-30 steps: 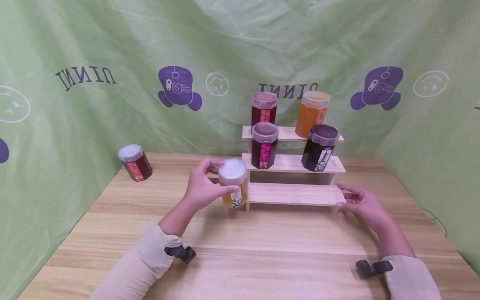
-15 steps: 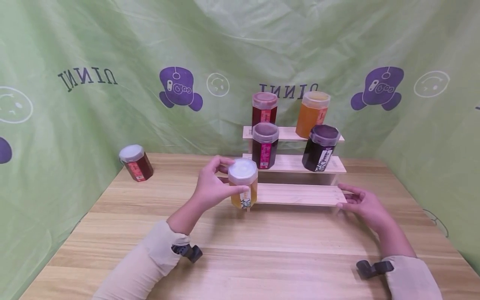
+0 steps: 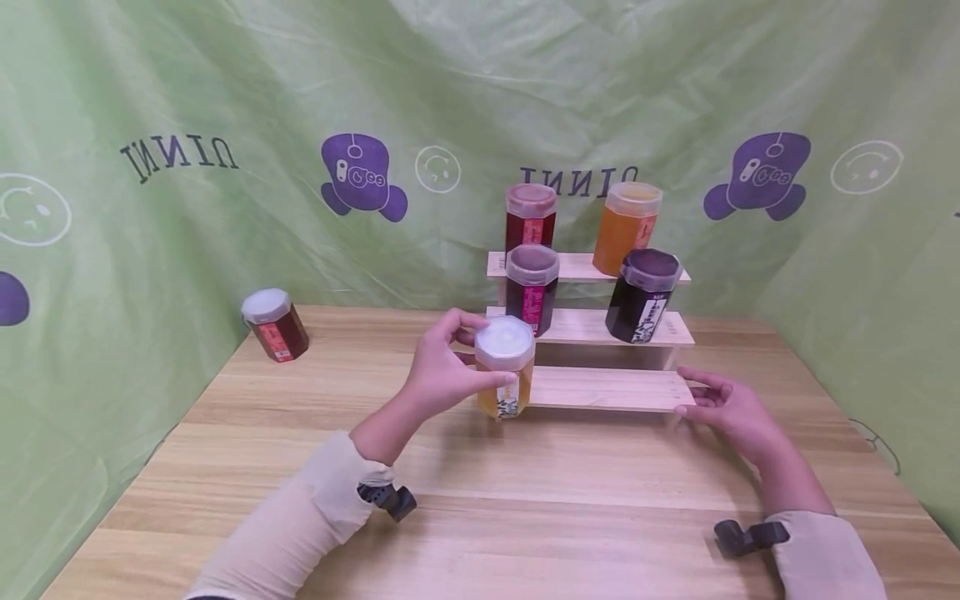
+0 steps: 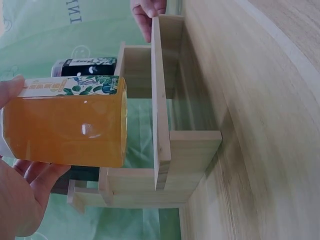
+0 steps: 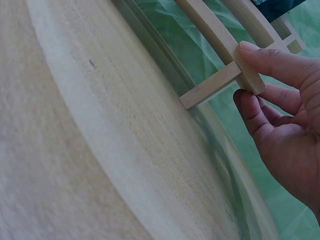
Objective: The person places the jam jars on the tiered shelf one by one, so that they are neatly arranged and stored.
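Note:
My left hand (image 3: 444,373) grips a jar of amber contents (image 3: 507,367) with a whitish lid, at the left end of the lowest shelf. In the left wrist view the amber jar (image 4: 70,125) hangs above that shelf's board, a gap showing beneath its base. My right hand (image 3: 731,412) holds the right end of the lowest board of a three-step wooden rack (image 3: 607,389). The right wrist view shows the thumb on top of the board end (image 5: 250,80) and the fingers below it.
On the middle step stand a dark jar with a pink label (image 3: 531,292) and a dark jar with a white label (image 3: 643,298). The top step bears a red jar (image 3: 529,225) and an orange jar (image 3: 627,229). Another red jar (image 3: 277,327) stands far left on the table.
The left hand has carried the amber jar rightward, from beside the rack to over the left end of the lowest shelf. My right hand has stayed on the board's end.

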`<action>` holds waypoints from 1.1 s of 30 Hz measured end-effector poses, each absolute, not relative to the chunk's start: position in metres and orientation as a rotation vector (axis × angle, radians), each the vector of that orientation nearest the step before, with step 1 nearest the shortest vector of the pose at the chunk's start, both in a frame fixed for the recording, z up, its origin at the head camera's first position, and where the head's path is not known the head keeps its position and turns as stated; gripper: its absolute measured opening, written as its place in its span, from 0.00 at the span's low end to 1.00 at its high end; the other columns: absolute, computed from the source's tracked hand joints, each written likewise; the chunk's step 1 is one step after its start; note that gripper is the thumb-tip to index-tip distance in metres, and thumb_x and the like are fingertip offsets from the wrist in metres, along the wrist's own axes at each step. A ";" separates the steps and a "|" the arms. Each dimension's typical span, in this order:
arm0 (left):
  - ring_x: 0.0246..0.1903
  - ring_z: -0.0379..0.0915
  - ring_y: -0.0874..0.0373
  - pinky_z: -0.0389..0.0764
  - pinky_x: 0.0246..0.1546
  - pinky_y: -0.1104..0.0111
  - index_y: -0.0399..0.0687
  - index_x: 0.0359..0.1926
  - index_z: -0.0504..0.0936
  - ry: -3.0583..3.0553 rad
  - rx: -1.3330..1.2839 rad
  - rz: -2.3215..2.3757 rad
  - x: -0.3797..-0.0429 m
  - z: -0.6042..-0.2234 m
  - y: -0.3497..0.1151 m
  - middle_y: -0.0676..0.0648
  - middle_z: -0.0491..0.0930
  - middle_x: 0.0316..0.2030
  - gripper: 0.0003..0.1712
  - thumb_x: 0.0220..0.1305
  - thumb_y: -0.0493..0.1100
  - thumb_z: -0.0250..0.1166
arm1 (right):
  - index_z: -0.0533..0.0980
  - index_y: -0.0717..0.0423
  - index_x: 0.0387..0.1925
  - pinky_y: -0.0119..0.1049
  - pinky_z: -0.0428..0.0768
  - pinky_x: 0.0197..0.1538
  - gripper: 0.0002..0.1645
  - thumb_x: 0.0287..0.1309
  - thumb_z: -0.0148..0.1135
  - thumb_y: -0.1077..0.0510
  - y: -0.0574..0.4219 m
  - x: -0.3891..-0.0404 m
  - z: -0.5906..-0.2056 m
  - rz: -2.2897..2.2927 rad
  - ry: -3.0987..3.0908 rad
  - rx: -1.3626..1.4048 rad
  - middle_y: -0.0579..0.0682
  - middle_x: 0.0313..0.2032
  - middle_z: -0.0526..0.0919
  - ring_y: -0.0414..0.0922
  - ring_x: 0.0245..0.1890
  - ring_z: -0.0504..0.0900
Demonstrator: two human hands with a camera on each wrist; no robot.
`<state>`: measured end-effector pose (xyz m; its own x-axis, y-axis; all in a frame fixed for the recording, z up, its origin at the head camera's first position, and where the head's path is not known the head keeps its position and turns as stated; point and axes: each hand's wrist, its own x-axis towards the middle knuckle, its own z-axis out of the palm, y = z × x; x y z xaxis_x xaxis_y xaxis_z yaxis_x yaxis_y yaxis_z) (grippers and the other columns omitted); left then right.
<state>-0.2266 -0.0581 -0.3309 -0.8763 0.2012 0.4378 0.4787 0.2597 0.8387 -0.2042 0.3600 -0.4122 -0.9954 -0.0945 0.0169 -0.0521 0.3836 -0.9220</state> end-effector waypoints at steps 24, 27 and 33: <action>0.40 0.74 0.55 0.84 0.33 0.67 0.48 0.46 0.76 -2.322 -0.711 -1.637 -0.229 -0.336 -0.021 0.51 0.78 0.43 0.36 0.34 0.45 0.85 | 0.56 0.70 0.70 0.24 0.78 0.48 0.47 0.56 0.70 0.60 0.359 -0.203 -0.409 -1.674 2.589 -0.117 0.76 0.61 0.66 0.28 0.44 0.78; 0.39 0.74 0.56 0.83 0.33 0.67 0.49 0.45 0.76 -2.330 -0.716 -1.636 -0.229 -0.337 -0.016 0.51 0.78 0.42 0.36 0.34 0.45 0.85 | 0.56 0.70 0.70 0.23 0.78 0.48 0.47 0.56 0.70 0.60 0.359 -0.203 -0.409 -1.673 2.591 -0.124 0.76 0.62 0.65 0.28 0.44 0.78; 0.39 0.75 0.56 0.83 0.35 0.67 0.50 0.47 0.76 -2.352 -0.732 -1.651 -0.229 -0.337 -0.005 0.51 0.78 0.43 0.35 0.36 0.47 0.84 | 0.56 0.73 0.68 0.26 0.80 0.47 0.47 0.54 0.70 0.62 0.359 -0.203 -0.410 -1.703 2.587 -0.127 0.74 0.58 0.69 0.30 0.43 0.79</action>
<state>-0.2293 -0.0050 -0.3371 -0.8635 0.2913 0.4117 0.4861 0.2637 0.8331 -0.2035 0.3587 -0.4099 -0.9958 -0.0914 0.0098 -0.0452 0.3932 -0.9183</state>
